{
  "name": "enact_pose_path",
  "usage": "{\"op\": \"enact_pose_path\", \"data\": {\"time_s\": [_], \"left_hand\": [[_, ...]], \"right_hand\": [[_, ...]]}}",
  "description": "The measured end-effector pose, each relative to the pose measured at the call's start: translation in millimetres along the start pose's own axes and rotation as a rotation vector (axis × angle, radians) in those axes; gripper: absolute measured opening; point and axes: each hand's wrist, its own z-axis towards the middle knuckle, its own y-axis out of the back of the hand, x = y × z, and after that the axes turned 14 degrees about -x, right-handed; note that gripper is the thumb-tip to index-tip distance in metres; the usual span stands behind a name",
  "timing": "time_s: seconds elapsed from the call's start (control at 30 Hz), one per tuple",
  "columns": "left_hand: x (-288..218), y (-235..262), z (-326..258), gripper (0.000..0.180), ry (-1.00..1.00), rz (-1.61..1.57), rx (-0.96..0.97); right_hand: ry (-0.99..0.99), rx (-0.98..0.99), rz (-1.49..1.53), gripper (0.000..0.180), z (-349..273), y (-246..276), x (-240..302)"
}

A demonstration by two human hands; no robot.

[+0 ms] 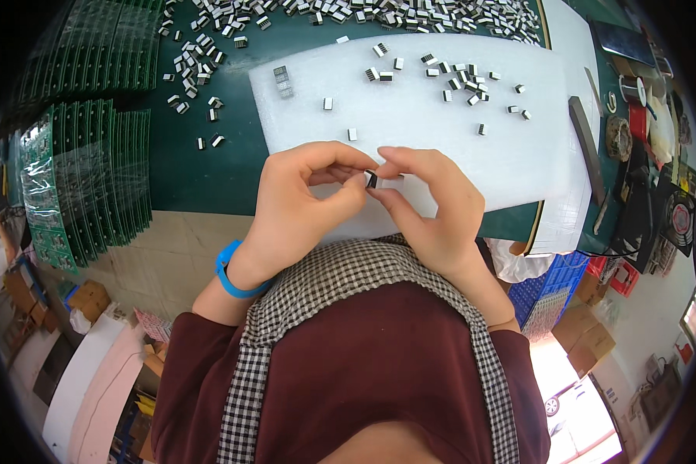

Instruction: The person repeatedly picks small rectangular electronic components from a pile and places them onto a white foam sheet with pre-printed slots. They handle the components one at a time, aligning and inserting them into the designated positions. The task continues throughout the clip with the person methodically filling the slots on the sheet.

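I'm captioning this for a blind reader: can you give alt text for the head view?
Both hands, the left hand and the right hand, pinch one small black and white connector between their fingertips above a white foam sheet. More such connectors lie scattered on the sheet, with stacked green circuit boards to the left.

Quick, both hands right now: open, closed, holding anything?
Left hand: closed, fingertips pinching the small black component.
Right hand: closed, pinching the same component from the other side.
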Motion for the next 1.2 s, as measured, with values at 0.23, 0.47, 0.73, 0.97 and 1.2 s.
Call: {"op": "enact_pose_path", "data": {"time_s": [0.23,0.47,0.73,0.97,1.2], "left_hand": [[2.3,38.0,24.3,0.015,-0.392,0.358,-0.459],[9.8,50.7,50.6,0.03,-0.872,0.945,-0.339],[16.8,51.0,58.8,0.03,-1.229,1.214,-0.16],[3.3,44.8,47.3,0.014,-0.222,0.016,-0.211],[16.8,6.2,16.0,0.015,0.361,-0.508,0.122]], "right_hand": [[-0.461,0.011,0.311,0.032,-1.3,10.6,-8.0],[-0.452,0.046,0.28,0.031,-5.2,10.8,-16.5],[-0.569,-0.019,0.362,0.031,-4.5,9.3,-13.2],[-0.372,-0.087,0.246,0.037,-4.0,5.8,-16.5],[-0.05,-0.061,0.09,0.046,1.6,-0.4,-7.6]]}}
